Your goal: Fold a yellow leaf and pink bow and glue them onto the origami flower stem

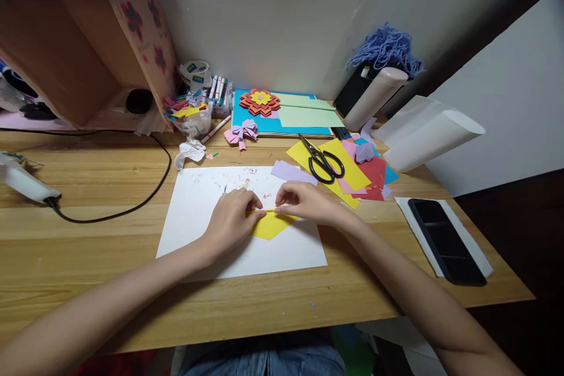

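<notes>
A folded piece of yellow paper (269, 224) lies on a white sheet (207, 211) in the middle of the wooden desk (88, 235). My left hand (232, 218) presses down on the yellow paper's left part, fingers curled on its top fold. My right hand (304, 201) pinches the same top edge from the right, fingertips together. The two hands nearly meet at the crease. The paper's lower point sticks out below them.
Black scissors (324, 161) lie on yellow paper sheets (348, 170) beside red, pink and blue scraps. A paper flower (261, 101), pink bow (241, 132), marker cup (194, 117), glue gun (24, 182) with cable, black tray (445, 241) and paper roll (423, 129) surround the sheet.
</notes>
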The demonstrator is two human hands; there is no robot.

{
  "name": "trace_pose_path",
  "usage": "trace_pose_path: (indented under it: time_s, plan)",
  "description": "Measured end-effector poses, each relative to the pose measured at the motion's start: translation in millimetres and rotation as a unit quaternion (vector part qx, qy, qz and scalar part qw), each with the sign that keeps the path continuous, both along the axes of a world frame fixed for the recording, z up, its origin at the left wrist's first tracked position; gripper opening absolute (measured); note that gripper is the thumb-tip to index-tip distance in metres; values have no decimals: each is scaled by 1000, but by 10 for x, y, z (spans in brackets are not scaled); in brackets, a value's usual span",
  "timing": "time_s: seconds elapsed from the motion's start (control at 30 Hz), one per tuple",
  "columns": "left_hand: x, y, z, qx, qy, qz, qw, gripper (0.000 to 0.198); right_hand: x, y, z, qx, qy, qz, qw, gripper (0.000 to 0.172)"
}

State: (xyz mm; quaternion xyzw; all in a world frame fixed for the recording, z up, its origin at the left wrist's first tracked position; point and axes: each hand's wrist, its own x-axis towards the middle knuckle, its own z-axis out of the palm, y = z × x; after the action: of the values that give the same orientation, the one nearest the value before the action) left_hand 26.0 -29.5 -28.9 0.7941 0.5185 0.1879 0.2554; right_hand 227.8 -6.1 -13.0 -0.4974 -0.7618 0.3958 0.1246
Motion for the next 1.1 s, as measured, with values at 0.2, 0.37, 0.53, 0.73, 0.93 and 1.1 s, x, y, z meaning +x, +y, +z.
trace_pose_path:
  time_s: [0.2,0.37,0.53,0.73,0.93,1.1]
  plan:
    - [-29,-1,28,-3,52,-22,998,11,-154,-127,-59,92,-37,12,995,7]
    - [-25,-41,25,21,63,-40,997,9,-128,-172,-63,118,-28,18,992,5]
    - [-27,-72,42,12,38,-45,998,6,-119,-216,-37,134,-2,31,990,6]
    - [-38,-64,132,37,12,-45,998,5,-79,-231,7,214,44,48,975,5]
    - [-52,-83,165,261,-5,-34,965,10,-84,-263,66,342,61,35,937,11]
    - [-47,-101,103,351,-1,-29,936,13,-111,-279,-44,454,39,27,890,10]
